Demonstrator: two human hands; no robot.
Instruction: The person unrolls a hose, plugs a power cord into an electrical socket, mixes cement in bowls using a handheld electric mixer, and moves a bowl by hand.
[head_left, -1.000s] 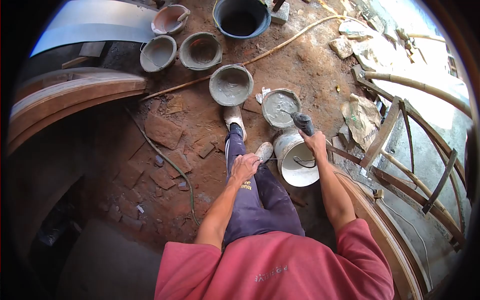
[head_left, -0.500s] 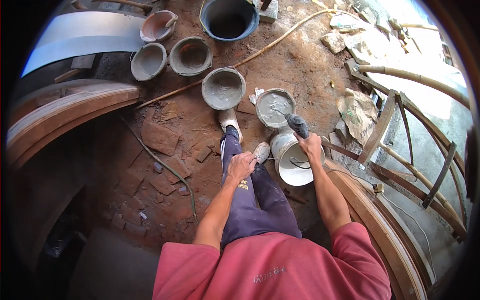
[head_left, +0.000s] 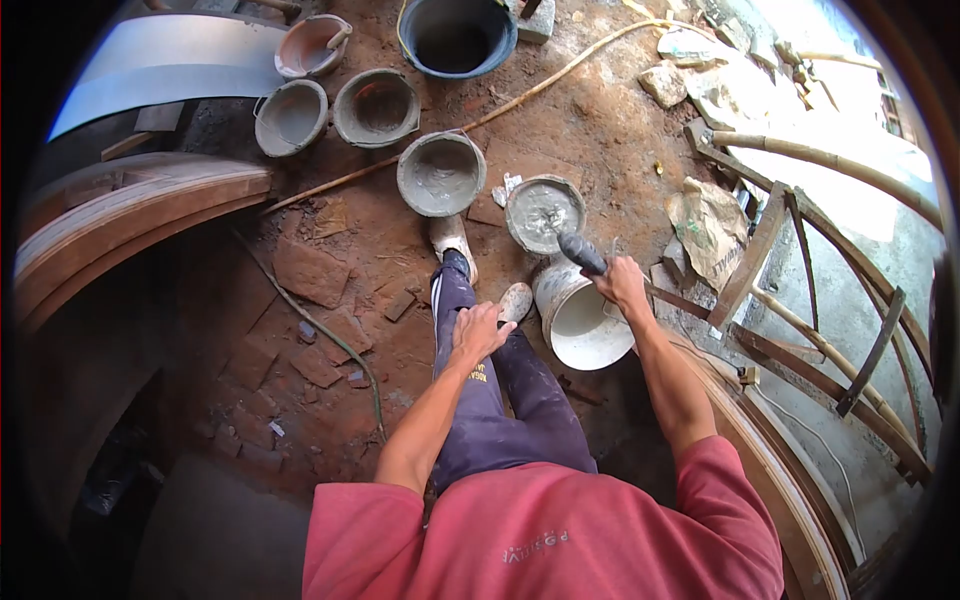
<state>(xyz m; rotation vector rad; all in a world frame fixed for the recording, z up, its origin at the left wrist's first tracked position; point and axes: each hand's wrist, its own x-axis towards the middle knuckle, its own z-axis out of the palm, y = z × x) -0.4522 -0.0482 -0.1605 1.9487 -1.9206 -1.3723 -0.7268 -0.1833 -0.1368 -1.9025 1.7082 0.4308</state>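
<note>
My right hand [head_left: 622,284] grips a dark corded power drill [head_left: 581,253], its front end pointing at a bucket of wet grey mix [head_left: 545,240]. The mix's surface is stirred up in the middle; the drill's bit is hard to make out. My left hand [head_left: 479,334] lies over my knee with its fingers stretched out, holding nothing. Just below the drill a white bucket [head_left: 592,352] stands tilted, with some pale grey stuff inside. Left of the mix bucket, beyond my foot, stands another bucket of grey mix [head_left: 441,205].
Several more mortar-stained buckets [head_left: 375,135] and a large blue tub [head_left: 458,68] stand at the far side. A bamboo pole [head_left: 530,92] crosses the dirt floor. Curved wooden frames [head_left: 150,205] flank me, a hose [head_left: 330,335] lies left, and broken bricks [head_left: 310,272] litter the ground.
My left hand has let go of the white bucket's wire handle and moved left and down onto my knee. My right hand and the drill have shifted slightly left and down.
</note>
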